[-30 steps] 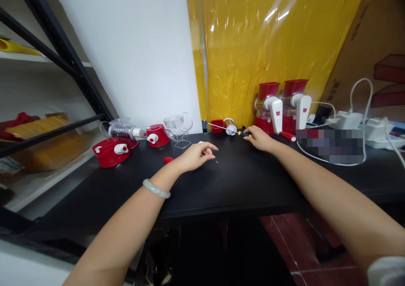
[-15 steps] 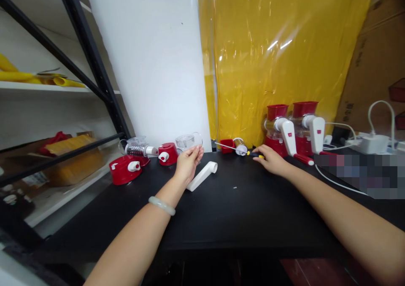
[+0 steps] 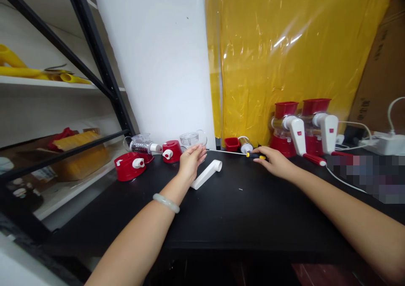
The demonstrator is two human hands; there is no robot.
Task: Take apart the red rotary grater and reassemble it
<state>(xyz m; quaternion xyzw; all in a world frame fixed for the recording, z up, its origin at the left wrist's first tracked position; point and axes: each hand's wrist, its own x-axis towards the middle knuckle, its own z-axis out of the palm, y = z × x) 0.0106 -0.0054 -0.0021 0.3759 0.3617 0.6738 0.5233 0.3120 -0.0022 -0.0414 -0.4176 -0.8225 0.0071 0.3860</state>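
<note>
Left hand (image 3: 190,161) is raised over the black table (image 3: 221,218), fingers loosely spread and holding nothing, with a pale green bangle (image 3: 166,202) on the wrist. It sits just beside a white plastic crank handle (image 3: 207,174) lying on the table; contact can't be told. Right hand (image 3: 275,163) lies low on the table, fingers fairly flat with the tips on the black-and-yellow grip of a long thin-shafted screwdriver (image 3: 253,155), not clearly wrapped around it. The screwdriver lies flat near the back edge, its shaft pointing left toward the left hand's fingertips. Behind it are a small red plastic cup (image 3: 231,144) and a metal drum with white end (image 3: 245,144). Right of those stand two red-and-white hand-crank grinders (image 3: 311,123) against a yellow plastic sheet (image 3: 284,49). Back left: clear plastic jug (image 3: 193,138) and red base parts (image 3: 128,167).
</note>
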